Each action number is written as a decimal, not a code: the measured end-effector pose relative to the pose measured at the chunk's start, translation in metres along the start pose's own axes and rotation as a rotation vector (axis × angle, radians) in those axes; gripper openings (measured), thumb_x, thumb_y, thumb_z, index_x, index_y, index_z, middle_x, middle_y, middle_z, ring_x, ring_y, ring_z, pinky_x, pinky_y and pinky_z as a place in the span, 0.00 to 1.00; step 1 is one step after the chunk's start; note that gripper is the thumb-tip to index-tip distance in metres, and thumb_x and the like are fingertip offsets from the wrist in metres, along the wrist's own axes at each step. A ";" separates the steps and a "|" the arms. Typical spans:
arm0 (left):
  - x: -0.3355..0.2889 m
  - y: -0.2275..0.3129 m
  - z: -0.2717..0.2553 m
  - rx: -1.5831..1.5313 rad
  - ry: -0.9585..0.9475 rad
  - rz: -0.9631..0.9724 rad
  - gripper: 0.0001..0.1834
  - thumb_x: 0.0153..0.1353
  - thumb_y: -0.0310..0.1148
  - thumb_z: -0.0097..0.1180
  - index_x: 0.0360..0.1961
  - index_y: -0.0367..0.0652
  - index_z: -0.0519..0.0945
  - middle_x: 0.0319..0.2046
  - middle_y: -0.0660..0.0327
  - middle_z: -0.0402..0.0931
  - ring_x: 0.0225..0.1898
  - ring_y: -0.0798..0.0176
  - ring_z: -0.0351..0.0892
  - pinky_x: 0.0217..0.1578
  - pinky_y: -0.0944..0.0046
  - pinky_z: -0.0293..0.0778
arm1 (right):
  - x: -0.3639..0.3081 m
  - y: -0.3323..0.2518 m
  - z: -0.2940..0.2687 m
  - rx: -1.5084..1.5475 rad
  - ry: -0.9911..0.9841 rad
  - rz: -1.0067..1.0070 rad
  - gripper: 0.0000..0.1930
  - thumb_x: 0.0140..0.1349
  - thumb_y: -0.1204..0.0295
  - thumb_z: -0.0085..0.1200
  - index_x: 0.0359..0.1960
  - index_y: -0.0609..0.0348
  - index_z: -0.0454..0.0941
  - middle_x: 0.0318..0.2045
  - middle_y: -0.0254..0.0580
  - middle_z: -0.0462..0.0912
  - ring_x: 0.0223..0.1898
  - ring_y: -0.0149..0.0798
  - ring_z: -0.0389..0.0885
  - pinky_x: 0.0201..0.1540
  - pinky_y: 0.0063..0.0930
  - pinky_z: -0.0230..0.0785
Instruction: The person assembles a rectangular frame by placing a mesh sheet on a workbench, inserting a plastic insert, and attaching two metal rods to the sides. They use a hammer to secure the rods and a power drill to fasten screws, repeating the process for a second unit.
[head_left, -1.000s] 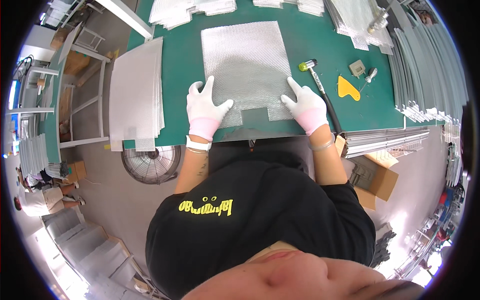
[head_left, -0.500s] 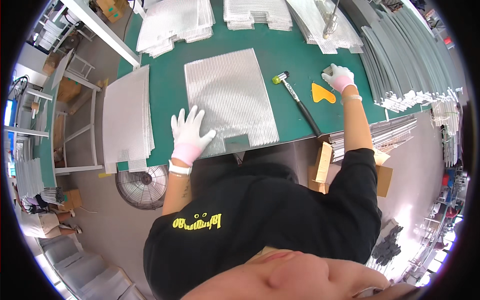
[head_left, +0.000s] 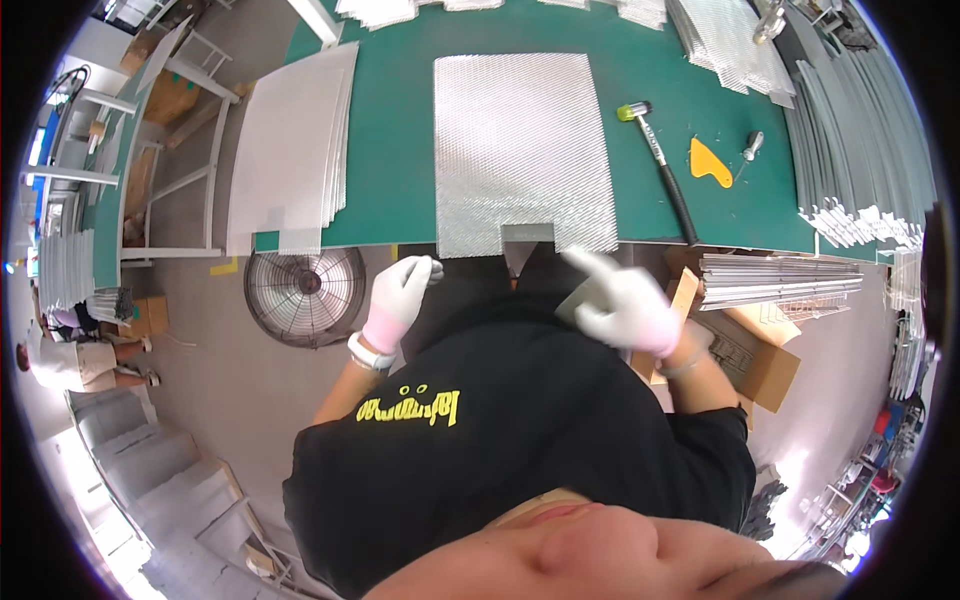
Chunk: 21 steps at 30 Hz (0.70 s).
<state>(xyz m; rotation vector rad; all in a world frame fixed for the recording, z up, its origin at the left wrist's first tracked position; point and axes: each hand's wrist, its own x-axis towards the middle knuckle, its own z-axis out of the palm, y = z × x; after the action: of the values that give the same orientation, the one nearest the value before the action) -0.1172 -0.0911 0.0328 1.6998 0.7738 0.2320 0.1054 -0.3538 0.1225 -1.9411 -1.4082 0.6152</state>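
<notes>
A silvery mesh panel [head_left: 522, 150] lies flat on the green table in front of me, a rectangular notch at its near edge. My left hand [head_left: 400, 298], in a white glove, is off the table just left of the panel's near edge. Its fingers are pinched together, and what they hold, if anything, is too small to make out. My right hand [head_left: 628, 308], also gloved and smeared by motion, hovers in front of the panel's near right corner, index finger stretched out. A small flat grey piece [head_left: 572, 302] shows at its thumb side, seemingly held.
A hammer [head_left: 662, 165], a yellow scraper [head_left: 710, 163] and a screwdriver [head_left: 752, 147] lie right of the panel. Stacked mesh sheets [head_left: 295, 150] stand left, more [head_left: 730, 45] behind. Grey strips [head_left: 860, 150] fill the table's right end. A floor fan [head_left: 305, 290] and open carton [head_left: 765, 370] are below.
My left hand has come off the panel and pinched its fingers. The right hand has left the tools with the grey piece, moving to my front and uncovering the screwdriver. The view has shifted.
</notes>
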 end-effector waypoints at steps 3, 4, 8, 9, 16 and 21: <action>0.018 -0.008 0.006 -0.129 -0.104 -0.226 0.27 0.73 0.49 0.47 0.45 0.31 0.80 0.37 0.50 0.86 0.36 0.58 0.86 0.41 0.62 0.80 | 0.021 0.001 0.059 0.081 -0.161 0.256 0.26 0.56 0.68 0.57 0.57 0.63 0.72 0.32 0.59 0.84 0.35 0.60 0.84 0.41 0.48 0.76; 0.027 -0.007 0.012 -0.128 -0.133 -0.256 0.30 0.74 0.53 0.44 0.45 0.30 0.79 0.38 0.49 0.86 0.36 0.58 0.86 0.41 0.62 0.80 | 0.032 0.010 0.077 0.118 -0.059 0.241 0.25 0.56 0.68 0.57 0.56 0.63 0.73 0.32 0.60 0.84 0.35 0.60 0.83 0.41 0.49 0.76; 0.041 -0.001 0.036 -0.254 -0.253 -0.392 0.33 0.73 0.56 0.43 0.44 0.29 0.77 0.37 0.45 0.85 0.36 0.56 0.86 0.41 0.61 0.81 | 0.076 -0.005 0.094 -0.148 -0.189 0.379 0.17 0.58 0.65 0.55 0.41 0.68 0.73 0.29 0.61 0.83 0.36 0.58 0.84 0.43 0.47 0.77; 0.041 -0.001 0.037 -0.261 -0.239 -0.384 0.33 0.73 0.56 0.43 0.44 0.29 0.77 0.37 0.45 0.85 0.36 0.56 0.86 0.41 0.61 0.81 | 0.081 -0.011 0.094 -0.210 -0.216 0.422 0.15 0.58 0.65 0.55 0.37 0.66 0.73 0.28 0.58 0.83 0.36 0.56 0.85 0.43 0.45 0.77; 0.041 -0.009 0.030 -0.384 -0.325 -0.389 0.31 0.73 0.55 0.45 0.48 0.31 0.76 0.42 0.45 0.84 0.39 0.55 0.86 0.44 0.60 0.81 | 0.080 -0.006 0.088 -0.233 -0.223 0.342 0.13 0.60 0.65 0.54 0.37 0.64 0.73 0.30 0.56 0.83 0.35 0.55 0.84 0.41 0.45 0.77; 0.017 -0.018 0.030 -0.558 -0.329 -0.365 0.34 0.72 0.56 0.49 0.59 0.31 0.70 0.54 0.45 0.77 0.51 0.54 0.81 0.52 0.55 0.77 | 0.039 0.037 0.092 0.173 -0.042 0.263 0.25 0.58 0.68 0.61 0.56 0.68 0.74 0.42 0.59 0.85 0.45 0.49 0.86 0.49 0.37 0.77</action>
<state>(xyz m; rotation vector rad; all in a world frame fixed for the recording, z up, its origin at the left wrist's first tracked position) -0.0949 -0.1035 0.0037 1.0147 0.6774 -0.0833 0.0776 -0.3031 0.0331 -1.9969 -1.0924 0.8741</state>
